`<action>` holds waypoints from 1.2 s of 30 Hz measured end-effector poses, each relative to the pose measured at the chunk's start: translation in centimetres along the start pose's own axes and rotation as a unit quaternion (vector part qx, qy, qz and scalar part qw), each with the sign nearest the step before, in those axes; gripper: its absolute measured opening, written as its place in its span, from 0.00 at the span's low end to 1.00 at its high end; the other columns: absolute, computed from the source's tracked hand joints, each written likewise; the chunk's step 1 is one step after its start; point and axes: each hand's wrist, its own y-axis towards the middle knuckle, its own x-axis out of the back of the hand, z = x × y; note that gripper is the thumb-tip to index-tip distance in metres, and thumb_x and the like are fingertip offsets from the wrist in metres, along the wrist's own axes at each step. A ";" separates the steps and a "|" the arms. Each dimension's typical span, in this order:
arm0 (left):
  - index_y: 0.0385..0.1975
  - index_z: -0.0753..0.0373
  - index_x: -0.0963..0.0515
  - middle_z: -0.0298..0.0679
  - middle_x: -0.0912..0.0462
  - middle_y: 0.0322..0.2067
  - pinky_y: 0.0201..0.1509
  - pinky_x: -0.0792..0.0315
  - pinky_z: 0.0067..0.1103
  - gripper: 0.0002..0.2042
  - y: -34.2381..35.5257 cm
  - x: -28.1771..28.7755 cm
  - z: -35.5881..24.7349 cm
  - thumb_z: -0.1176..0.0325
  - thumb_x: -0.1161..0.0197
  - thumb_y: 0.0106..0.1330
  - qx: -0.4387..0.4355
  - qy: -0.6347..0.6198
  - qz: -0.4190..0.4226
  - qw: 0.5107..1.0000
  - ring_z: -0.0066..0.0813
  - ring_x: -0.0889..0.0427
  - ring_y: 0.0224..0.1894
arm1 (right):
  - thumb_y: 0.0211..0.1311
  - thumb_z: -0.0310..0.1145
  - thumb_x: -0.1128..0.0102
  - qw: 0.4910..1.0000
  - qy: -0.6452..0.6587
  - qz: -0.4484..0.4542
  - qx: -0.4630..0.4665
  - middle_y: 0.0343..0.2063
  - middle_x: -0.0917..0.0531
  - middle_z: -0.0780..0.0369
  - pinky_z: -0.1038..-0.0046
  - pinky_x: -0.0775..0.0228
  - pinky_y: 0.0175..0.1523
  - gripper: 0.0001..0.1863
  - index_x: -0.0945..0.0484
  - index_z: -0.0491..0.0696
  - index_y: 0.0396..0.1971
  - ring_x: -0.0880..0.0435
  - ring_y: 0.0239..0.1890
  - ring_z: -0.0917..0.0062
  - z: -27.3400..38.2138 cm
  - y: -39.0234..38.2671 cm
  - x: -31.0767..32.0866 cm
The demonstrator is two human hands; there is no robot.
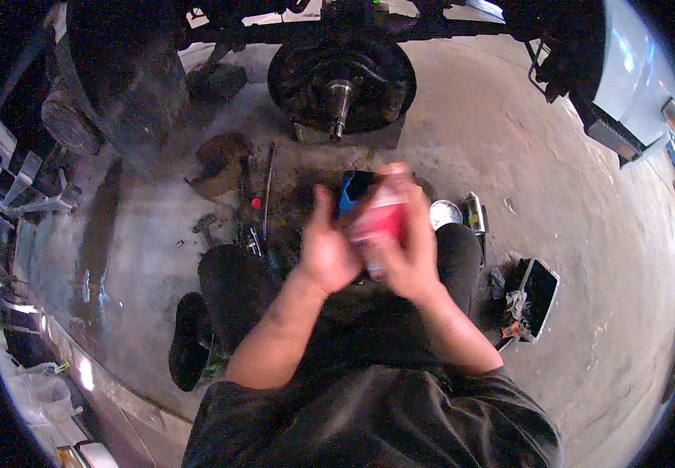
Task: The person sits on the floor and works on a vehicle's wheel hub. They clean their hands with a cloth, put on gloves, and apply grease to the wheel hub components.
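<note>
My right hand (411,249) is closed on a blurred red, cylindrical-looking object (382,224), held upright or slightly tilted in front of me. My left hand (328,249) is just left of it, fingers apart and pointing upward; blur obscures whether it touches the object. Behind both hands lies a blue-and-black item (350,187), partly covered. To the right stand a round white-topped tub (446,212) and a silver-and-black cylinder (475,212). A long metal bar (269,187), a red round cap (256,203) and a chrome tool (255,242) lie on the floor to the left.
A dark hub assembly with a protruding spindle (341,105) is ahead, beneath a vehicle frame. At right are a tray with crumpled rags (542,300) and a light body panel (634,70). Metal stands (29,183) are at far left; my knees flank the work spot.
</note>
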 end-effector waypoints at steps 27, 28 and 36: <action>0.46 0.70 0.24 0.49 0.17 0.40 0.50 0.25 0.27 0.42 -4.8 -3.7 -3.2 0.34 0.76 0.70 0.189 0.680 0.358 0.611 0.34 0.18 0.44 | 0.64 0.44 0.38 0.770 0.157 0.611 -0.098 0.30 0.15 0.62 0.69 0.25 0.39 0.17 0.20 0.44 0.39 0.17 0.32 0.74 2.9 1.6 6.1; 0.46 0.69 0.23 0.48 0.17 0.40 0.49 0.25 0.26 0.42 -4.7 -3.1 -3.9 0.34 0.76 0.70 0.191 0.685 0.343 0.614 0.33 0.18 0.44 | 0.64 0.44 0.37 0.794 0.156 0.582 -0.076 0.30 0.15 0.62 0.69 0.25 0.39 0.17 0.20 0.45 0.39 0.17 0.33 0.75 3.9 2.2 6.6; 0.73 0.42 0.69 0.52 0.34 0.64 0.42 0.19 0.31 0.51 -4.3 -4.6 -5.7 0.18 0.78 0.51 0.126 0.401 0.114 0.900 0.44 0.15 0.46 | 0.72 0.42 0.50 0.981 0.130 0.100 -0.108 0.28 0.16 0.63 0.74 0.27 0.35 0.16 0.21 0.44 0.39 0.19 0.29 0.81 2.1 3.8 9.9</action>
